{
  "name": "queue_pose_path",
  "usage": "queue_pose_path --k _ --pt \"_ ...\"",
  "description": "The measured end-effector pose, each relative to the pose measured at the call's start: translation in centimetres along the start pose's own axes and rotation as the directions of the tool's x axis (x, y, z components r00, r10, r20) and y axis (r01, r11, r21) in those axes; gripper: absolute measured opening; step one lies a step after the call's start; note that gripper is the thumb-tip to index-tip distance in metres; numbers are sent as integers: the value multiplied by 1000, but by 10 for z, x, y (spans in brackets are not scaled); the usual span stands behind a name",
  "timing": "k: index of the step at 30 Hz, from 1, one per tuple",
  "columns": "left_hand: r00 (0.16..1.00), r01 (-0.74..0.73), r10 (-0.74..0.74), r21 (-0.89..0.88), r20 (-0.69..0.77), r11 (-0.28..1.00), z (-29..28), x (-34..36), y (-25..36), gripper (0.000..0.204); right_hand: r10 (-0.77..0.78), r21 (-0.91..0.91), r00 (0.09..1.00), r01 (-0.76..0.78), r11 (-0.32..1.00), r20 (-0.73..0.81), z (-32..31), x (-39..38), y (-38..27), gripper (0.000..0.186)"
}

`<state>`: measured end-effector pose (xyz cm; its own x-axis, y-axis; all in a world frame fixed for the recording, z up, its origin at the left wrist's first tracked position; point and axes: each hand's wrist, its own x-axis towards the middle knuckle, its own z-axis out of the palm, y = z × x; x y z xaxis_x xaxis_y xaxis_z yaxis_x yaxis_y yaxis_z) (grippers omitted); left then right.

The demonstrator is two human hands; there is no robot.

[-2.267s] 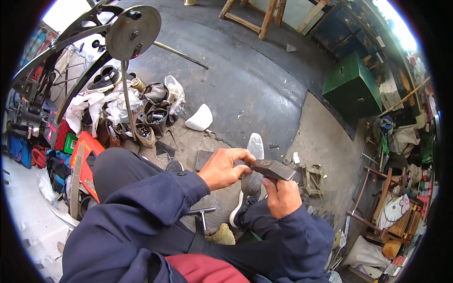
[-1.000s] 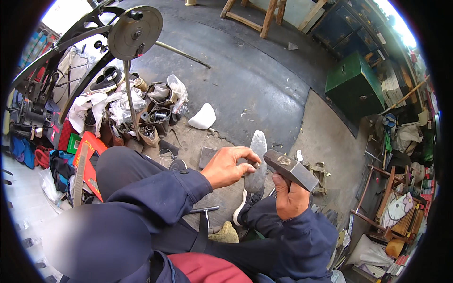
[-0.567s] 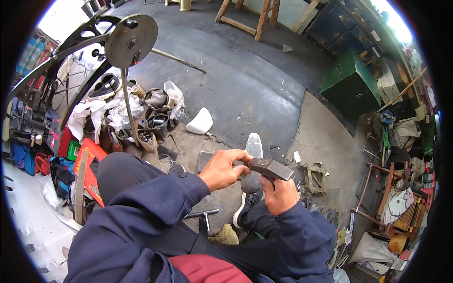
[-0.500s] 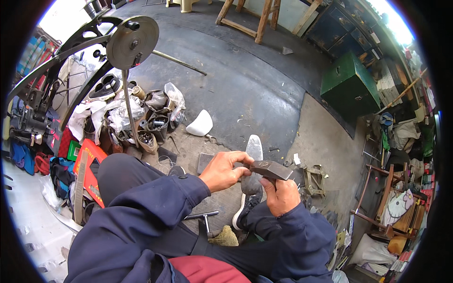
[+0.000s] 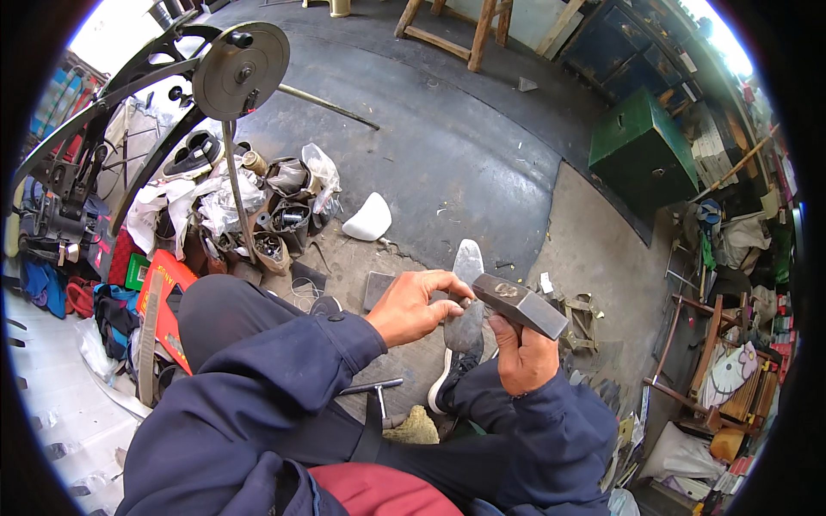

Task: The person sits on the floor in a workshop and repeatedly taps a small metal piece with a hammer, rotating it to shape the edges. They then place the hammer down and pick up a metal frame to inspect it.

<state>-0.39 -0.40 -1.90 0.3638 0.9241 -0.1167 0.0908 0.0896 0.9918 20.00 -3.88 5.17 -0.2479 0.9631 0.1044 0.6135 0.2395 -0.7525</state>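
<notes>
Down again comes your hammer (image 5: 519, 304); a second ago its steel head was lifted off to the right of the work, and now it lies close over the grey shoe sole (image 5: 465, 297) at the middle of the frame, whether touching or just short of it I cannot tell; that reads as one more blow in a run of taps, not a change of job. Your right hand (image 5: 521, 357) is wrapped tight round the handle just below the head; your left hand (image 5: 416, 305) has barely shifted, fingers curled and pinching the sole's near edge to steady it on what seems to be a stand, mostly hidden. At upper left the grinding wheel (image 5: 240, 70) stands on its frame; a white sole piece (image 5: 367, 218) lies on the floor above your hands; a green metal box (image 5: 644, 153) sits at upper right.
</notes>
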Motion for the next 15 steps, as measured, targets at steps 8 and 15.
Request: queue_pose_path --k 8,15 --pt "998 56 -55 -41 16 998 0 1 3 22 -1 -10 1000 1 1000 -22 -4 1 1 25" --pt "996 89 -89 -39 5 995 0 4 6 21 64 -84 994 -56 995 94 -2 4 3 25"
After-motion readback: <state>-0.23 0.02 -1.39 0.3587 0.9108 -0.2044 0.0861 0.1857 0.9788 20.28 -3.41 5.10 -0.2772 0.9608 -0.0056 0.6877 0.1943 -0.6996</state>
